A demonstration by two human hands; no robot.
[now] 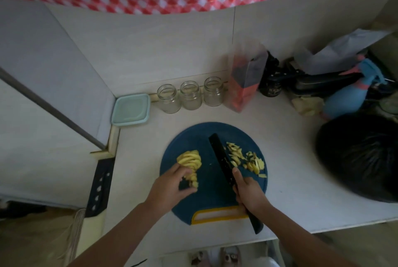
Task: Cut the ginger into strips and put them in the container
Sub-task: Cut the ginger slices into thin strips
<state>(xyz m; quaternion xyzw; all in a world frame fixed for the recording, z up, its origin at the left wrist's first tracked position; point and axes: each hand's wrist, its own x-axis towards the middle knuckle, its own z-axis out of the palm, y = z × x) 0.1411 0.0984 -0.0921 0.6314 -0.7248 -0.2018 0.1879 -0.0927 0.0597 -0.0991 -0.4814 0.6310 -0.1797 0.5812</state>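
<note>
On the tabletop, head view: a person works ginger on a round blue board [193, 137], with both hands over it.
Slices: a fanned yellow stack of slices [189, 160] lies on the board's left half, not yet cut into strips.
Left hand: the left hand [170, 183] has its grip curled round the near end of the stack and pinches it down. In the dim light it is hard to say how far the fingertips are tucked.
Right hand: the right hand [251, 193] has its grip wrapped round the knife handle, with one finger laid forward toward the blade.
Knife: the black knife [220, 155] slants across the middle of the board, between slices and strips, tip pointing away. Whether its edge touches the board cannot be told.
Strips: a loose pile of strips [247, 160] sits on the board's right side, just beside the blade.
Container: the pale teal container [130, 109] stands at the far left of the tabletop, well apart from the board and next to three jars [190, 95]. Its lid appears to be on.
Step in hand: by the look of it, the stack is being squared up for the next run of cuts.
Doing it well: the slices should be pressed flat and overlapped so they cannot slide. The knuckles should lead and the fingertips stay back. The blade should be brought over to the stack's far end and taken down in thin, even, parallel cuts.
Risk: a tall or loose stack may topple under the blade, so the fingers pinching it are the part to guard.
Remaining: the lid looks due to come off before any strips go in.
</note>
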